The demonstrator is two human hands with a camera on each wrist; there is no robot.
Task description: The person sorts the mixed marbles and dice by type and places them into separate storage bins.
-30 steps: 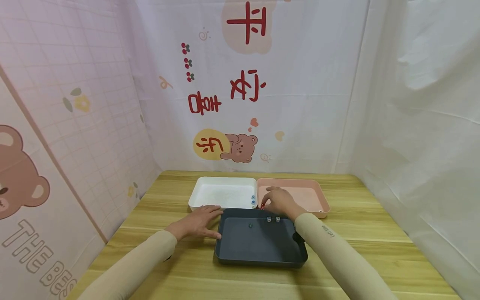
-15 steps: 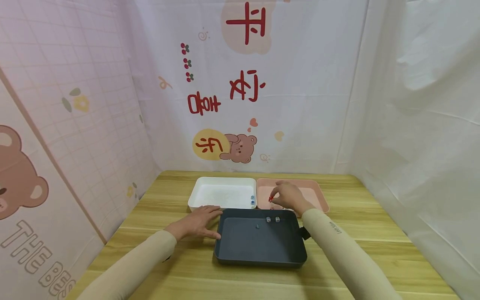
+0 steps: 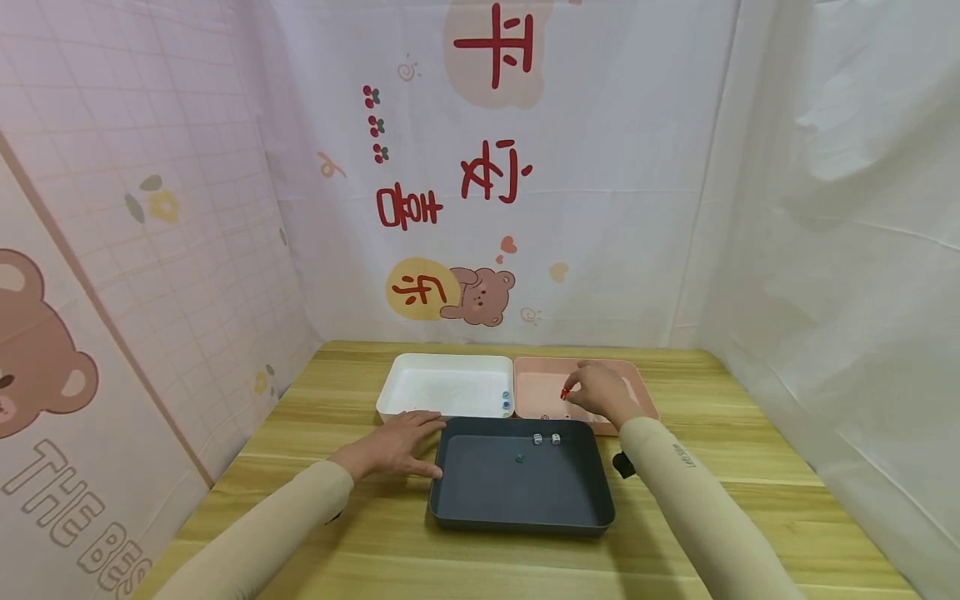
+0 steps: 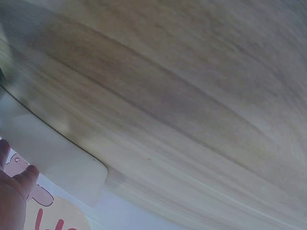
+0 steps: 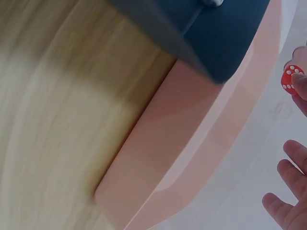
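Observation:
My right hand [image 3: 602, 393] is over the pink tray [image 3: 645, 392], pinching a red die [image 3: 565, 394] between thumb and fingertip. White dots show on this die in the right wrist view, where the other fingers [image 5: 295, 175] spread apart. My left hand [image 3: 397, 446] lies at the left side of the dark grey tray [image 3: 525, 517], its fingers extended and fingertips right at the rim. Inside the dark tray are two white dice [image 3: 537, 439] near the far wall and a small bluish die [image 3: 520, 458] closer to the middle.
Behind the dark tray, a white tray [image 3: 442, 362] adjoins the pink one, with small blue dice [image 3: 506, 404] along its right wall. Another small red die [image 3: 545, 417] sits by the pink tray's near wall. Everything stands on a wooden table [image 3: 750, 500] before hanging cloths.
My right hand has moved right with the red die, from the pink tray's left edge to over its middle. The small bluish die has shifted right and nearer. My left hand stays put.

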